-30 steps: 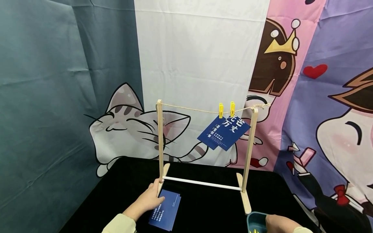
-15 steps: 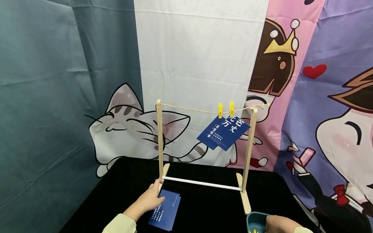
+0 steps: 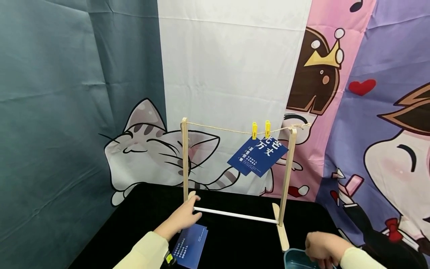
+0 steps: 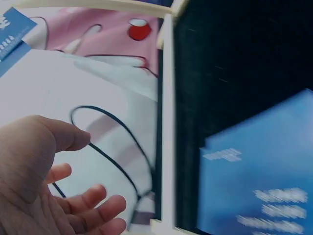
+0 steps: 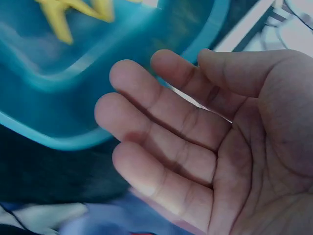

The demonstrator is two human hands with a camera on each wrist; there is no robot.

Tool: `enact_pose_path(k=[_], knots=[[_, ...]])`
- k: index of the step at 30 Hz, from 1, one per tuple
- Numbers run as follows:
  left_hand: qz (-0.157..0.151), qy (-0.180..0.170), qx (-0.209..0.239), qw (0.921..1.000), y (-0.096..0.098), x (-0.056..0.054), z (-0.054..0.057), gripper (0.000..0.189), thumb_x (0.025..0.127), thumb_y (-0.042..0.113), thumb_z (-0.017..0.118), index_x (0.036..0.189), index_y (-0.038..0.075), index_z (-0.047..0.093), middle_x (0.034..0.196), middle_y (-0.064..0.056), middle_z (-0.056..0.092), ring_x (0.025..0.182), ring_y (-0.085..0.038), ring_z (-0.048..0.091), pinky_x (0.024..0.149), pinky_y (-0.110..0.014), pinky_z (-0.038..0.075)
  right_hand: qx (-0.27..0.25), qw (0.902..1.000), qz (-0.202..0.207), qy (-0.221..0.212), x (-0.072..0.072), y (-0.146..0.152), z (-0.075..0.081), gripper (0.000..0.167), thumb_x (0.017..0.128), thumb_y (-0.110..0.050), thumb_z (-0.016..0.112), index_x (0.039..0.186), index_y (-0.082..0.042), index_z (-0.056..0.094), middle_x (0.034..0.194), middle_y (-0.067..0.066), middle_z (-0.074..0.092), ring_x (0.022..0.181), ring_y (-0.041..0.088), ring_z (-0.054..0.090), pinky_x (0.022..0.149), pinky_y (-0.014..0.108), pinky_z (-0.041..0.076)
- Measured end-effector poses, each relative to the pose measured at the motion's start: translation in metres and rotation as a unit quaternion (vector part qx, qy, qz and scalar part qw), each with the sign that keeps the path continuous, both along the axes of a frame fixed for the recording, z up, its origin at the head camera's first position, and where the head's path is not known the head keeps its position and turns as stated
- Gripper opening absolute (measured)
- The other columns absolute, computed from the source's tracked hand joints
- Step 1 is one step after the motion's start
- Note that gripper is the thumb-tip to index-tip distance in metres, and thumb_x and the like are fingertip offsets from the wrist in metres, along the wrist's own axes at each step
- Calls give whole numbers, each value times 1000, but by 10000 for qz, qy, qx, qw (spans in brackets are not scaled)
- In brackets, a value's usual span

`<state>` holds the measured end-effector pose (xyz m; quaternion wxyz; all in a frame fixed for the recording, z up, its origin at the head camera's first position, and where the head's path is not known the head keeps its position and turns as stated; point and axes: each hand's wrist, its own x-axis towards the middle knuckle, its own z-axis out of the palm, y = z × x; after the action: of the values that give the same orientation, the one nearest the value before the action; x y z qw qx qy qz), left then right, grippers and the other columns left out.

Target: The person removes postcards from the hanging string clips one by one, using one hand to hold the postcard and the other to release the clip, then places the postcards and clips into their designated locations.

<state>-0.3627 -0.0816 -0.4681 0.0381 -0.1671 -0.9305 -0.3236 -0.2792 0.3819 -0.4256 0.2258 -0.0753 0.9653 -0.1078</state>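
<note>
My left hand (image 3: 183, 216), grip wide and empty, could topple the wooden rack (image 3: 184, 157) just beyond its fingertips; right hand (image 3: 320, 246) grip wide over the teal tray (image 3: 292, 259)

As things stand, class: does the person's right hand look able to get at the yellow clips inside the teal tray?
Probably yes. The right hand is open and holds nothing, its fingers just beside the rim of the teal tray. The tray has no lid, and the yellow clips lie uncovered inside, with nothing between them and the hand.
</note>
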Motion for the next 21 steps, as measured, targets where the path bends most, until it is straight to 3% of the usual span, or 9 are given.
enact_pose_path(k=[3, 9, 13, 17, 21], knots=[[-138, 185, 268, 9994, 16, -14, 20, 57, 94, 23, 67, 145, 8, 47, 103, -9, 63, 84, -19, 62, 75, -42, 54, -18, 9999, 23, 105, -9, -7, 30, 26, 95, -12, 63, 69, -10, 62, 54, 4, 62, 43, 18, 59, 37, 32, 47], [-226, 133, 1356, 9904, 51, -36, 63, 59, 101, 27, 62, 154, 17, 40, 126, -13, 66, 106, -27, 68, 92, -48, 55, -48, 9974, 276, 662, -24, -25, 86, 26, 97, -13, 63, 71, -11, 60, 56, 4, 62, 45, 19, 59, 38, 29, 45], [-305, 2, 2216, 9747, 76, -48, 83, 60, 103, 26, 60, 157, 23, 35, 138, -17, 60, 117, -36, 64, 95, -50, 55, -144, 9939, 477, 979, -35, -43, 122, 24, 99, -13, 61, 75, -12, 61, 60, 4, 62, 48, 18, 59, 40, 27, 45], [-394, -128, 2987, 9534, 98, -59, 97, 61, 103, 22, 60, 158, 20, 33, 143, -21, 55, 123, -40, 59, 97, -50, 54, -143, 9876, 844, 1320, -45, -63, 152, 23, 98, -13, 61, 76, -12, 64, 60, 0, 61, 50, 13, 57, 44, 26, 46], [-288, -174, 3696, 9286, 113, -68, 105, 56, 102, 14, 62, 154, 16, 42, 134, -21, 62, 116, -34, 64, 91, -42, 57, 4, 9763, 1356, 1688, -54, -85, 176, 26, 98, -15, 62, 72, -12, 63, 57, -4, 60, 49, 9, 55, 49, 26, 47]])
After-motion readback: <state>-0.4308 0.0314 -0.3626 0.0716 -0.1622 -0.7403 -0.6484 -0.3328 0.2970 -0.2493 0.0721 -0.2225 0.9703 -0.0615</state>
